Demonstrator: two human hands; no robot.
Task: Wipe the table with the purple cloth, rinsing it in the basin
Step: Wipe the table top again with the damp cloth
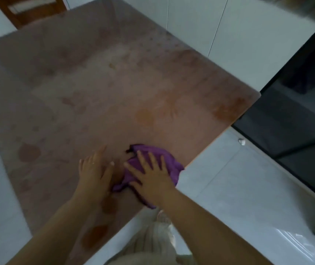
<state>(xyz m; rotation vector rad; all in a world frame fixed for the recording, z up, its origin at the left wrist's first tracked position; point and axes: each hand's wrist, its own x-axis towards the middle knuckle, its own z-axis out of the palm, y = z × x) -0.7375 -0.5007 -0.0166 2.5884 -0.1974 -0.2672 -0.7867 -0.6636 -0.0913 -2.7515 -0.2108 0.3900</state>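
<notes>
Right hand (153, 176), fingers spread flat, presses the purple cloth (169, 159) onto the table (114, 88); left hand (95, 171) rests flat at its 9 o'clock.

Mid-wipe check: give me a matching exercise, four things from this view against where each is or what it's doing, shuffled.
1 purple cloth
2 left hand
3 right hand
4 wooden chair

a beyond the far corner of the table
b flat on the bare table
c bunched near the table's edge
d spread flat on the cloth

Pairs: 1-c; 2-b; 3-d; 4-a
</notes>
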